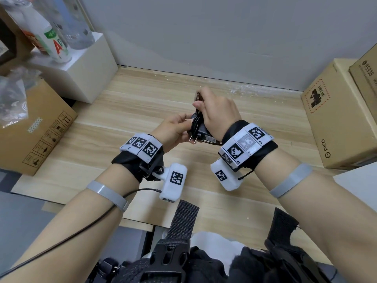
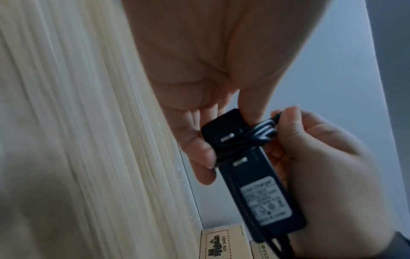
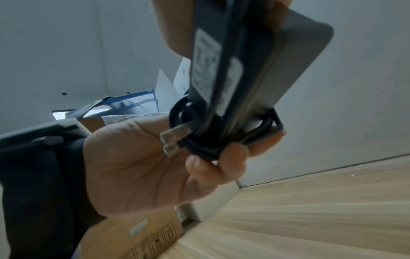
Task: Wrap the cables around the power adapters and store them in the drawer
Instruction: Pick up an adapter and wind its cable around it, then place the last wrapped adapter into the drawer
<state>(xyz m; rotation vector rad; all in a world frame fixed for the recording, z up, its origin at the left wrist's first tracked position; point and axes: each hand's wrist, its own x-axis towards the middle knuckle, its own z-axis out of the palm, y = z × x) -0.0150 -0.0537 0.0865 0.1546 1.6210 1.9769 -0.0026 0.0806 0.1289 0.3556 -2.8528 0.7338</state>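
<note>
A black power adapter (image 1: 204,133) with a white label and two metal prongs (image 1: 192,139) is held above the wooden table (image 1: 265,111). Its black cable (image 1: 196,123) lies in several loops around the body. My left hand (image 1: 183,124) grips the prong end, thumb and fingers pressing the loops (image 3: 199,145). My right hand (image 1: 204,101) reaches over the adapter's far end and pinches the cable's plug end (image 1: 199,98). In the left wrist view the right hand (image 2: 321,166) curls behind the adapter (image 2: 255,184), thumb on the coil (image 2: 261,133). No drawer is in view.
A cardboard box (image 1: 40,135) stands at the left and two more (image 1: 336,119) at the right. A white box (image 1: 87,64) carrying bottles (image 1: 55,41) sits at the back left against the grey wall. Bare table lies between them.
</note>
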